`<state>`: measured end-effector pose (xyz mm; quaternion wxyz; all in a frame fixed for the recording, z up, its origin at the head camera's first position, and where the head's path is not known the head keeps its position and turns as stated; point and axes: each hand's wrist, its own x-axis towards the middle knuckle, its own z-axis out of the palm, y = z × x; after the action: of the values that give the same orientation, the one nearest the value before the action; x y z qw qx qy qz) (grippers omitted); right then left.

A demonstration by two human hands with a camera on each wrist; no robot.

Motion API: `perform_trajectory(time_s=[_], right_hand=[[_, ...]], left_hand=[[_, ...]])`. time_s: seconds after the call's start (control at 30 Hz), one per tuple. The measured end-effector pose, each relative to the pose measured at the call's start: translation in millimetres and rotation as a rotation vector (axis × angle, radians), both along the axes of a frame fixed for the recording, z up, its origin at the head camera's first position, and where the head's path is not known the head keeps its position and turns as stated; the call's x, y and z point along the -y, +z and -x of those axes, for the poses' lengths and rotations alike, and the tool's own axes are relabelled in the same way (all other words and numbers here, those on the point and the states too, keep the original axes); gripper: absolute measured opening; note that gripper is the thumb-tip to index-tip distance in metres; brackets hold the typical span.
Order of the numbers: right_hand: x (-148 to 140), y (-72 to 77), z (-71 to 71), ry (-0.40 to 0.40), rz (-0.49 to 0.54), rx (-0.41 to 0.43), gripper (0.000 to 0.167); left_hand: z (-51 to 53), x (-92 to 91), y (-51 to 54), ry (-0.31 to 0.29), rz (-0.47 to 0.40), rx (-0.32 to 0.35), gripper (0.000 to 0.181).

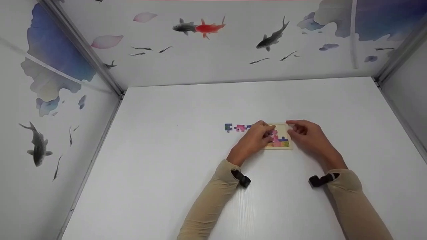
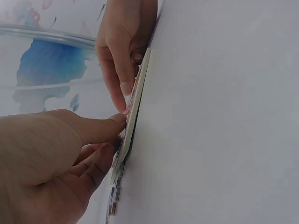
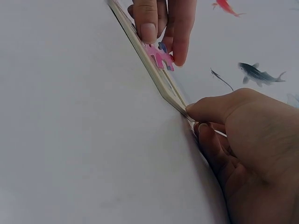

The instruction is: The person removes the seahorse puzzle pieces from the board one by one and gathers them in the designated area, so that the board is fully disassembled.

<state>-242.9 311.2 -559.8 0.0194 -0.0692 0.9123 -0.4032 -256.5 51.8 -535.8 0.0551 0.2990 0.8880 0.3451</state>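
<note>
A small puzzle tray (image 1: 279, 149) with a pale wooden rim lies on the white table, several coloured pieces fitted along its near side. Over its left part my left hand (image 1: 255, 138) pinches a pink puzzle piece (image 3: 160, 58), which stands tilted above the tray in the right wrist view. At the right edge, my right hand (image 1: 308, 135) grips the tray's rim between thumb and curled fingers. The left hand covers the tray's left side in the head view.
Left of the tray, a row of loose puzzle pieces (image 1: 240, 128) lies on the table (image 1: 166, 160), partly hidden by the left hand. White panels printed with fish (image 1: 210, 28) enclose the back and sides.
</note>
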Motion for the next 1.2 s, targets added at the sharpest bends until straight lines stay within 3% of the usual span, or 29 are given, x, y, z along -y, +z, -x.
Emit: perform_trajectory(time_s=[0.23, 0.37, 0.53, 0.67, 1.2], right_hand=[[2, 1.8, -1.0, -0.008, 0.011, 0.015, 0.045], [4, 3.2, -2.9, -0.023, -0.003, 0.045, 0.046], [6, 3.0, -3.7, -0.052, 0.017, 0.066, 0.046], [5, 1.7, -3.7, -0.051, 0.02, 0.061, 0.045], [1, 2.7, -3.9, -0.031, 0.013, 0.069, 0.047]], left_hand=[[2.6, 12.2, 5.5, 0.045, -0.076, 0.005, 0.044], [4.4, 26.5, 7.1, 0.073, -0.105, -0.035, 0.043], [6.9, 47.2, 4.4, 0.109, -0.119, -0.054, 0.043], [6.5, 64.7, 0.3, 0.13, -0.118, -0.032, 0.042], [-0.5, 116.5, -1.1, 0.099, -0.111, 0.06, 0.029]])
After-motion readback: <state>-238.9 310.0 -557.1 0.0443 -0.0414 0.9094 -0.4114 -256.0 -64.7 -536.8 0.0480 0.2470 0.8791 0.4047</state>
